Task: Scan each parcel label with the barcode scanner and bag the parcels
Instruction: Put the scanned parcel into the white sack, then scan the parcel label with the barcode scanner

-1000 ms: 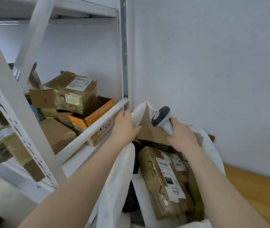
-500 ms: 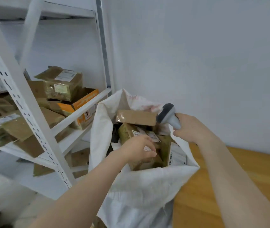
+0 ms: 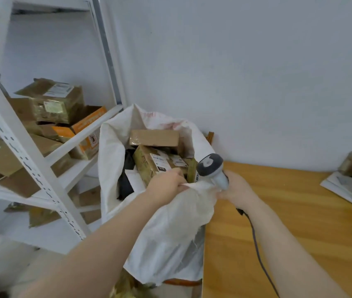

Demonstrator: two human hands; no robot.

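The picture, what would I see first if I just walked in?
A big white sack stuffed with brown boxes stands in the middle, beside a wooden table. The left hand pinches its rim, and the right hand holds a grey scanner. More boxes fill the white shelves on the left.

Black tag "010" on the label of a bagged parcel [image 3: 149, 163]

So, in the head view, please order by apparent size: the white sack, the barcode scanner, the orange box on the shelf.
1. white sack
2. orange box, partly hidden
3. barcode scanner, though it is nearer the camera
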